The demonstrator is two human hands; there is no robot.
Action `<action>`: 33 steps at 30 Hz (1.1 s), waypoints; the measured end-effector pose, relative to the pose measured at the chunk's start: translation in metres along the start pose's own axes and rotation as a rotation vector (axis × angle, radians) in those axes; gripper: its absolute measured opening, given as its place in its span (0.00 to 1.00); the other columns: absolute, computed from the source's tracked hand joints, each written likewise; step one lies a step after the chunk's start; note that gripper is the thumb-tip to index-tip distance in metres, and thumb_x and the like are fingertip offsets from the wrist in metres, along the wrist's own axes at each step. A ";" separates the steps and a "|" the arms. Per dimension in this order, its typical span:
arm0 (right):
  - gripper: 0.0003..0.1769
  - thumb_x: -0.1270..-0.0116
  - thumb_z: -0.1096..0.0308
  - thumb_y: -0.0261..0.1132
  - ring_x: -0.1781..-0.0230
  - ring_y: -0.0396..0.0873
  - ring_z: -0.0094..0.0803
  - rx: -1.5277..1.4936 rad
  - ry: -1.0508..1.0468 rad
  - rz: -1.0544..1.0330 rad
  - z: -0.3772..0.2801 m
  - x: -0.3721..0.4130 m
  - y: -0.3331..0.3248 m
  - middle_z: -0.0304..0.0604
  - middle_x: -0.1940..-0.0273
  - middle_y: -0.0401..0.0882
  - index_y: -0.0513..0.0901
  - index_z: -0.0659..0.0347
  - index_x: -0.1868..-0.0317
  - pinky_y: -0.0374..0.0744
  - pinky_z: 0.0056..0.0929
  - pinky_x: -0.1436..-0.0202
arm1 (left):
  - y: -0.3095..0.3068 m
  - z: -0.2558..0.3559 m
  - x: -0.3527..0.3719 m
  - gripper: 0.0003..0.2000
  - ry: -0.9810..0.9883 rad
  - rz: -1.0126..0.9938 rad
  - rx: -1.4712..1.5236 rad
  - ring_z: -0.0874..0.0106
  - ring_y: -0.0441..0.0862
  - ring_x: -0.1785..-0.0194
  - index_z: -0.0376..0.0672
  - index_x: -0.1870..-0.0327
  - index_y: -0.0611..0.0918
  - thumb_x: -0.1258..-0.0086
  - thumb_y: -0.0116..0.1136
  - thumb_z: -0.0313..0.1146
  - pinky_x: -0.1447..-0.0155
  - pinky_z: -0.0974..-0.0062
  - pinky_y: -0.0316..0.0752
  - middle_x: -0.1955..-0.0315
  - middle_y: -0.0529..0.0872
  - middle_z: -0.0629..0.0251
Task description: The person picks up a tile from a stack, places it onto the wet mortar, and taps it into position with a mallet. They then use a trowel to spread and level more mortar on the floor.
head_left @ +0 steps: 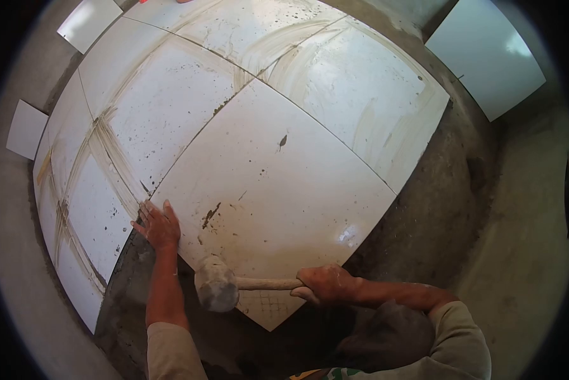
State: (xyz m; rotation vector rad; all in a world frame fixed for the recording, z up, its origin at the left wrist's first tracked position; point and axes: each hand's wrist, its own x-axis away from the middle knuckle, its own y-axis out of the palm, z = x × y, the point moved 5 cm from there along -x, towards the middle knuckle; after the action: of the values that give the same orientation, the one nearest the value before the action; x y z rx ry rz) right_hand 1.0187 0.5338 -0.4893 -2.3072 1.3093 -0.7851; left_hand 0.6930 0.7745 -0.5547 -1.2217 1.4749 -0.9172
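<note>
- Right sleeve [460,332] nearest.
- Right hand [327,283]: grip clenched round mallet [217,285], over front tile's [291,190] near-left edge; hard blow could crack it.
- Left hand [159,228] spread at tile's left corner; stray swing might bruise it.

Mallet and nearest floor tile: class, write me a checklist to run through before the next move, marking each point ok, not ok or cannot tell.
1. Grip: ok; the right hand is closed around the mallet handle.
2. Left hand clear of the mallet head: ok; it lies apart, at the tile's left edge.
3. Nearest tile clean: not ok; dark marks show on it.
4. Level with the neighbouring tile: cannot tell from this view.
5. Bedding underneath: cannot tell; hidden.
</note>
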 end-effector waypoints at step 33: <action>0.27 0.26 0.42 0.49 0.79 0.75 0.56 -0.357 0.481 0.489 0.075 0.119 0.035 0.52 0.81 0.73 0.71 0.59 0.70 0.72 0.49 0.74 | -0.078 0.196 0.156 0.39 0.468 -0.203 0.446 0.50 0.42 0.21 0.38 0.25 0.52 0.35 0.52 0.41 0.28 0.33 0.37 0.24 0.47 0.49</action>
State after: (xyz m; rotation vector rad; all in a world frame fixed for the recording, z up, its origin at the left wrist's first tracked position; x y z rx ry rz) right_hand 1.0920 0.4166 -0.5339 -1.9482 2.2747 -1.0288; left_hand 0.8985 0.6118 -0.5615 -0.8659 1.3992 -1.6558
